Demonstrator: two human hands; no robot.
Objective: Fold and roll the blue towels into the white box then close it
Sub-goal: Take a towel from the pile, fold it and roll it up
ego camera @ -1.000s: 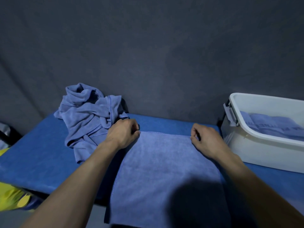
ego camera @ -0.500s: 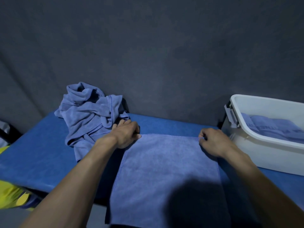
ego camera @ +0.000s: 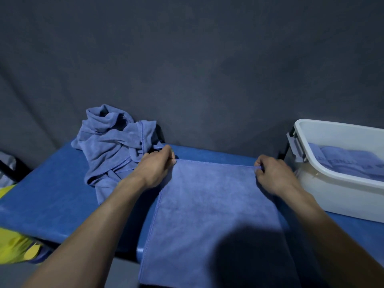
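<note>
Flat blue towel (ego camera: pixel 214 208) is spread on the blue tabletop (ego camera: pixel 52 196), near edge hanging over the front. Far left corner is pinched by the left hand (ego camera: pixel 154 168), far right corner by the right hand (ego camera: pixel 274 175); fingers of both are curled onto the hem. Crumpled towel pile (ego camera: pixel 116 150) is seen just left. White box (ego camera: pixel 340 183) sits at right, lid off, folded towels (ego camera: pixel 349 161) inside.

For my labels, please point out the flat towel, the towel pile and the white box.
flat towel (ego camera: pixel 212 204), head view, middle of its flat surface
towel pile (ego camera: pixel 116 146), head view, middle of crumpled heap
white box (ego camera: pixel 340 196), head view, outer front wall
</note>
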